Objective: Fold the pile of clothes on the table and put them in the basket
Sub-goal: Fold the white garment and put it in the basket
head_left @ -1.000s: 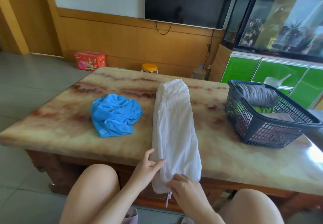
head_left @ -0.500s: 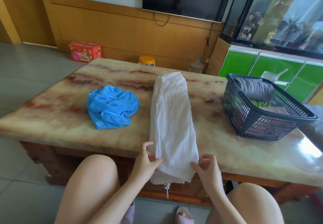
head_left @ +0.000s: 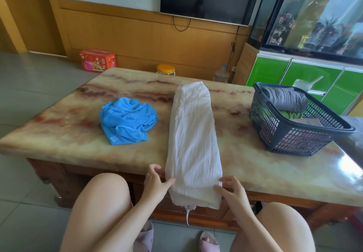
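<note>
- Table [head_left: 59,134]: marble-patterned top. It carries every item listed below.
- Blue garment [head_left: 127,121]: lies crumpled and unfolded on the left part of the table, well apart from both hands. It is judged to be the remaining item to fold.
- Left hand [head_left: 155,181]: set at the near left edge of the white garment. The thumb rests on the fabric and the fingers curl just beside the edge. Whether the fingers reach under the cloth and close a pinch cannot be told from this view.
- White garment [head_left: 193,143]: lies in the middle of the table, already folded into one long narrow strip.
  - Long axis: runs straight away from the person, from the near table edge toward the far edge.
  - Near end: overhangs the table edge slightly, between the two hands, with a small tag or cord hanging below it.
- Right hand [head_left: 231,190]: pinches the near right corner of the strip between thumb and fingers.
- Coming move (judgement): the two hands bracket the near end, so the next fold most likely carries that end away from the person along the long axis.
- Basket [head_left: 294,139]: dark mesh, stands on the right part of the table, well apart from the strip. It holds a folded grey garment [head_left: 286,99] above other cloth. The right hand is the nearer one for the transfer.
</note>
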Available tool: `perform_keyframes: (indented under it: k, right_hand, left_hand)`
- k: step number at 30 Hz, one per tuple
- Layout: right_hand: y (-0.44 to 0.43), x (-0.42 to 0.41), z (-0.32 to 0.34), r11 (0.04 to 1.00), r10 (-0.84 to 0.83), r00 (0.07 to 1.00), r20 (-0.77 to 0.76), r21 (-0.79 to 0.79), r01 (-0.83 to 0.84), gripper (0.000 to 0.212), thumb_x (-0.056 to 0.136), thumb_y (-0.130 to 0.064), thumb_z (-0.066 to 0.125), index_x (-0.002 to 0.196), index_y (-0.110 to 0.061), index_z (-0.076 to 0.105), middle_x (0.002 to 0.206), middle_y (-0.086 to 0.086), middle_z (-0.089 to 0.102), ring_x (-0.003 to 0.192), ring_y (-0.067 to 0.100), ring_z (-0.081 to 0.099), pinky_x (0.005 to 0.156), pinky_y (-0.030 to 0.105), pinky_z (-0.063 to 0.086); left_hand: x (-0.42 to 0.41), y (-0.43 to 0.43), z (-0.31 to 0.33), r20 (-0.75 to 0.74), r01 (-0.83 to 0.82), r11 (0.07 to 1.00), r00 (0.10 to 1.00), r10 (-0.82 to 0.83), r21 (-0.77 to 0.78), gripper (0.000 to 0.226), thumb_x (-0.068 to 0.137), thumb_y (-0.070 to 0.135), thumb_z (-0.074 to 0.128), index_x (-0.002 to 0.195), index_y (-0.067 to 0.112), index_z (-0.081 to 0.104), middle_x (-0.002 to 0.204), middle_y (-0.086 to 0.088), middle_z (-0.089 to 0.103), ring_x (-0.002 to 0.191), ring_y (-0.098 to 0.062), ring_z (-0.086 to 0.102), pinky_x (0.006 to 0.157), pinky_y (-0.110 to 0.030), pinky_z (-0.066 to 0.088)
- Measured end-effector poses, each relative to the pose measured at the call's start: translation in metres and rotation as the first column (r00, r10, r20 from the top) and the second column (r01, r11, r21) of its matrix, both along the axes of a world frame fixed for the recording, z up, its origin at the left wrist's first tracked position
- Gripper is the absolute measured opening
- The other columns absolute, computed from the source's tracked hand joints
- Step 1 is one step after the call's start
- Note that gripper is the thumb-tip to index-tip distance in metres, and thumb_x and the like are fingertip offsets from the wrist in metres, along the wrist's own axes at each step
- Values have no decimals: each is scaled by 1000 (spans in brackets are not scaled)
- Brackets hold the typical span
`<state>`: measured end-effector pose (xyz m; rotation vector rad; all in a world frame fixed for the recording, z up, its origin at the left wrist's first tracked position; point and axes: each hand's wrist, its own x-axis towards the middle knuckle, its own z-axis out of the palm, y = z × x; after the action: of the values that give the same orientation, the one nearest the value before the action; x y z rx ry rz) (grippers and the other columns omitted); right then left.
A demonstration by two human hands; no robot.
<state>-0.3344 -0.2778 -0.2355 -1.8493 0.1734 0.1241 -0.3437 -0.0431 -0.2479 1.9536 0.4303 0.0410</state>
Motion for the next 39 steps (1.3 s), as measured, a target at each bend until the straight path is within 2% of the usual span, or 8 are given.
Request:
perform_keyframes:
  k: [6,12,17,21,28,31,35,39]
  right_hand:
    - [-1,-3,4,991,126,992,15,49,-127,23,88,-7,62,105,-21,54,85,14,72,78,32,69,67,53,54]
    - [-5,-5,13,978,128,991,36,159,-132,15,89,-7,62,95,-19,70,86,23,68,71,29,63,65,43,52]
    - [-12,3,27,929,164,984,-65,344,-132,16,89,-5,60,98,-7,74,98,20,71,81,29,69,65,35,57]
    - [-11,19,55,869,238,969,-65,460,-183,20,90,-1,55,106,0,67,100,17,71,76,23,70,62,27,58]
    - [5,108,101,685,141,983,-119,729,-10,21,90,-2,53,106,6,63,99,21,67,76,24,70,63,26,58]
    - [15,146,92,644,111,984,-142,764,38,12,93,-9,52,98,-2,61,102,22,59,91,33,65,72,39,57]
    - [21,174,59,835,87,986,-140,550,5,34,96,-7,47,131,-9,45,113,9,60,106,27,57,89,38,49]
    - [17,173,37,973,210,978,2,101,-209,31,95,-8,52,118,-28,58,122,1,62,106,12,61,97,29,45]
  left_hand:
    - [-5,-3,9,-80,126,974,987,-143,-188,39,91,29,59,114,19,30,102,-10,59,78,-14,57,64,-22,43]
    - [-11,2,20,89,155,928,987,-132,-338,39,87,15,64,113,23,37,92,-10,68,74,-11,64,60,-16,49]
    - [-8,11,28,161,211,913,973,-163,-348,46,74,39,72,114,50,51,128,4,55,119,-16,52,100,-43,44]
    - [10,14,50,273,169,905,960,-62,-390,48,85,19,67,121,47,53,128,24,44,120,6,38,102,-28,31]
    - [91,14,103,252,187,677,968,-2,-712,17,91,9,55,105,11,65,111,-12,63,83,-19,64,67,-28,58]
    - [129,11,102,147,86,491,985,86,-867,33,96,22,50,128,16,52,124,-3,52,96,-27,60,82,-47,55]
    - [153,16,77,112,52,735,993,33,-676,50,97,24,48,144,24,32,147,2,30,126,-28,44,93,-46,49]
    - [158,30,58,251,172,968,960,-123,-184,49,93,12,54,134,32,39,131,10,43,107,-6,53,85,-16,46]
